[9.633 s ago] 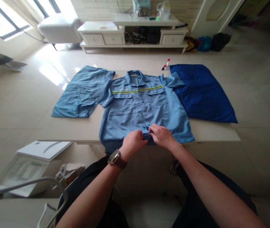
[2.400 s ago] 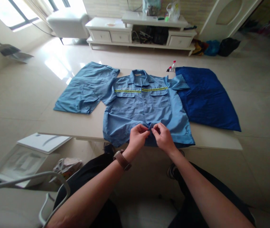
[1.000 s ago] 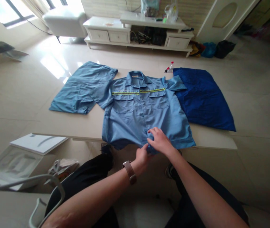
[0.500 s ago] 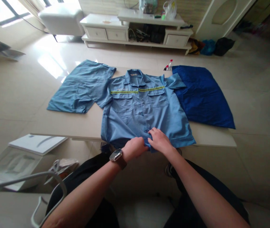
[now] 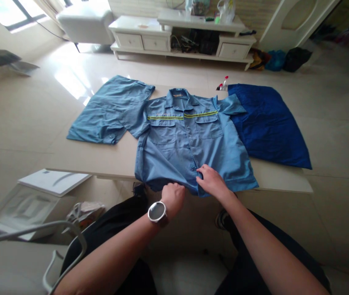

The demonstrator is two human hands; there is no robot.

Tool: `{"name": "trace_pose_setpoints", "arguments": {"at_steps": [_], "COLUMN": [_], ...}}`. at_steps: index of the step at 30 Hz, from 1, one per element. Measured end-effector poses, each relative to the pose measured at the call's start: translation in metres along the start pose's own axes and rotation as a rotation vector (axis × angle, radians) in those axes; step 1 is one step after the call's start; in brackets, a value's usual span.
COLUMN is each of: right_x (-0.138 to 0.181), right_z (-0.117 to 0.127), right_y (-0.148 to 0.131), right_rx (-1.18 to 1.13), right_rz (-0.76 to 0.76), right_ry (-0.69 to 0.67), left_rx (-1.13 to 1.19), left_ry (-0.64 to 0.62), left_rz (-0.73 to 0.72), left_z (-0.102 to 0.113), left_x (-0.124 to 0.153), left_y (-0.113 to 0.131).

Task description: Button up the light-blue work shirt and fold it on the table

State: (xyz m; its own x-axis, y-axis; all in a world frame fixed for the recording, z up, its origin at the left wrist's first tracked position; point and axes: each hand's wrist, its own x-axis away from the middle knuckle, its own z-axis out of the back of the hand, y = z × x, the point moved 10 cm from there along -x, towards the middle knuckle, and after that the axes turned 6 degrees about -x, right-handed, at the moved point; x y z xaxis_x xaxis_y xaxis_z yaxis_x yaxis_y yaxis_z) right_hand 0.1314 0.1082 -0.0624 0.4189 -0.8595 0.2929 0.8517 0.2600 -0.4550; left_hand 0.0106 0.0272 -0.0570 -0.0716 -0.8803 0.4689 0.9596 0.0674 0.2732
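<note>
A light blue work shirt (image 5: 168,153) with yellow chest stripes and two flap pockets lies spread out, collar away from me, its hem at the table's near edge. My left hand (image 5: 173,198), with a watch on the wrist, is closed on the hem left of the button placket. Its fingertips are hidden behind the knuckles. My right hand (image 5: 211,180) pinches the front placket near the bottom, fingers curled over the cloth. The shirt's left-hand sleeve overlaps another folded light blue garment (image 5: 100,108); the right-hand sleeve lies over a dark blue folded garment (image 5: 272,123).
The pale table (image 5: 100,162) runs left to right before me. Small bottles with red caps (image 5: 225,83) stand behind it. At lower left are a white box (image 5: 54,182) and a metal chair arm (image 5: 70,225). A white TV cabinet (image 5: 156,43) stands at the back.
My left hand has moved left and slightly down along the hem, away from my right hand. The right hand keeps its place on the placket. The whole view has shifted a little.
</note>
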Motion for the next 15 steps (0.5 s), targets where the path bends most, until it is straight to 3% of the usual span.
{"name": "trace_pose_setpoints", "arguments": {"at_steps": [5,9,15], "right_x": [0.000,-0.001,0.000], "right_z": [-0.001,-0.003,-0.002], "right_y": [-0.001,-0.001,0.001], "right_rx": [0.007,0.010,0.017], "right_rz": [0.011,0.023,0.008], "right_ry": [0.006,-0.001,0.004], "left_rx": [-0.324,-0.369,-0.385], "left_ry": [-0.021,-0.028,0.061], "left_rz": [0.015,-0.012,-0.019], "left_z": [0.007,0.014,0.035], "left_x": [0.001,0.000,0.001], "left_y": [0.007,0.007,-0.001]}}
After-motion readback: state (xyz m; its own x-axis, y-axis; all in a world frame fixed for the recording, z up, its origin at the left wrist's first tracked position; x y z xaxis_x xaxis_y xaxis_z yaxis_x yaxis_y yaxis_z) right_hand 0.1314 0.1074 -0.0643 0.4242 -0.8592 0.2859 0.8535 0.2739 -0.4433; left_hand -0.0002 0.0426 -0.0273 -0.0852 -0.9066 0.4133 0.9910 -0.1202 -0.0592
